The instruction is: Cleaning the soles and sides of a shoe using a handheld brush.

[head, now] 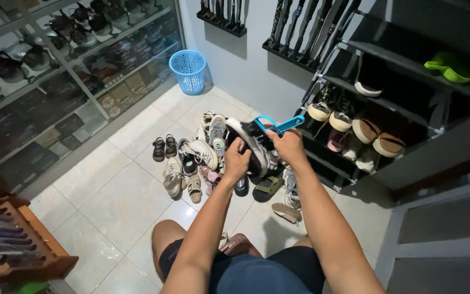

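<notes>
Left hand (pixel 237 160) clamped on a sneaker (pixel 248 142), right hand (pixel 285 144) closed on a blue brush (pixel 276 126).

Left fingers curled tight around the near end of the sneaker, sole tipped up and away, held in the air above a pile of shoes (pixel 199 160). Right fist wrapped around the brush handle, dark bristle end pressed on the sneaker's sole, blue loop jutting up to the right. Below, sandals, sneakers and slippers scattered on the pale floor tiles (pixel 110 190). Just to the right, a dark shoe rack (pixel 409 125) with more pairs on the lower shelves and a green thing on top. Further back, a blue basket (pixel 189 71) in the corner against the wall; to the left, a glass cabinet (pixel 55 81) with shoes and boxes inside. Bare knees and dark shorts at the bottom.
</notes>
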